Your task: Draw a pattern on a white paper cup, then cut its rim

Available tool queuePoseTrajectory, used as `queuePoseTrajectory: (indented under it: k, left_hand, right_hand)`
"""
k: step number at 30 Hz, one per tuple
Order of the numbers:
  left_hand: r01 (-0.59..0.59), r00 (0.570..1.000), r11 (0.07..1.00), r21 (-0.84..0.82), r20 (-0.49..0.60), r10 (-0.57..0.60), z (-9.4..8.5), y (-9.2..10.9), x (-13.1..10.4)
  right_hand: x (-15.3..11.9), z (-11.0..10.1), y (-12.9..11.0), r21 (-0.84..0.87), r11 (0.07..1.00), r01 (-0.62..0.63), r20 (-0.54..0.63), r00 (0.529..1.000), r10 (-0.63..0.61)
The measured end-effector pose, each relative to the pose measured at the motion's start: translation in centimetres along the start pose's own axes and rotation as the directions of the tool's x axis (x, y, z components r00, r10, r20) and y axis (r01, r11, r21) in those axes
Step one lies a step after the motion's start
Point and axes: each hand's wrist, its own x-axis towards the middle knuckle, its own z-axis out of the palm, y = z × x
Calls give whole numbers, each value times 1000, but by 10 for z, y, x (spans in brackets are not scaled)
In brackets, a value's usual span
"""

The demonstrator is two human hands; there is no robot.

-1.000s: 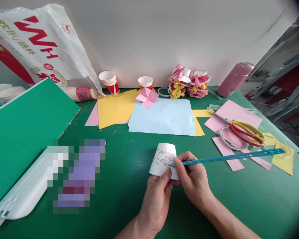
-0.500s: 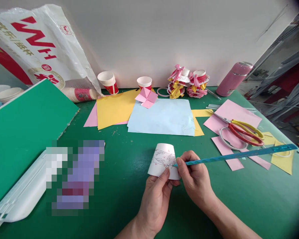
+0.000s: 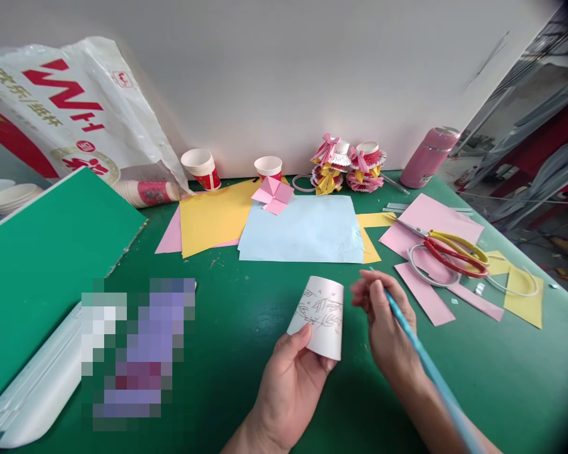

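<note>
Scissors block the right; bare green tabletop lies left.

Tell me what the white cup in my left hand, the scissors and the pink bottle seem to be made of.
White cup in your left hand: likely matte paper, its plain wall taking fine drawn lines.
Scissors: grey metal blades; red and yellow handles, probably smooth plastic.
Pink bottle: glossy, perhaps coated metal, with soft highlights; plastic is possible.

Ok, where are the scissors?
In the head view, the scissors are on the right side of the table, lying partly on the big pink paper, farther back than the right hand.
</note>
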Motion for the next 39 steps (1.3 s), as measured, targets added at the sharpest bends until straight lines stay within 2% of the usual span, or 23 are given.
queuePoseTrajectory:
  k: [2, 5, 7, 10, 12, 14, 18, 20, 23, 29, 33, 39]
  left_hand:
    - [78, 996, 996, -44, 57, -75, 1, 2, -2]
    - [127, 983, 991, -46, 136, -120, 0, 1, -5]
    - [89, 982, 996, -10, 171, -86, -1, -1, -6]
    - [-29, 975, 991, 127, 223, 0, -4, -5, -8]
    - [-79, 979, 969, 232, 200, 31, -5, -8, -8]
    - [-112, 988, 957, 267, 133, 78, -5, -10, -7]
    - [-183, 982, 947, 263, 0, 190, -3, -10, -4]
    - [-201, 977, 941, 273, -13, 212, -2, -10, -2]
    - [-208, 976, 936, 285, 0, 217, -3, -10, 0]
    - [-244, 970, 925, 292, 75, 232, -6, -13, 0]
    - [-267, 964, 922, 280, 73, 257, -7, -14, -2]
    - [-250, 968, 926, 282, 38, 250, -4, -15, 1]
  right_hand:
    - [-1, 1, -2, 51, 998, -48, 89, 995, 43]
    - [-5, 2, -7, 94, 982, -163, 265, 955, 133]
    - [-7, 3, -9, 69, 983, -169, 276, 950, 144]
    - [-7, 5, -10, 13, 991, -132, 263, 957, 124]
    - [-6, 6, -9, -30, 990, -139, 289, 947, 142]
    - [-4, 5, -6, -15, 989, -145, 287, 947, 143]
    - [3, 0, -2, 89, 991, -96, 125, 989, 84]
    - [5, -4, -3, 113, 990, -85, 108, 991, 73]
    - [1, -5, -8, 135, 985, -110, 207, 975, 80]
    - [-19, 5, -16, 96, 980, -173, 432, 895, 116]
    - [-22, 8, -15, 126, 967, -221, 453, 880, 142]
    - [-19, 10, -14, 79, 970, -228, 391, 902, 180]
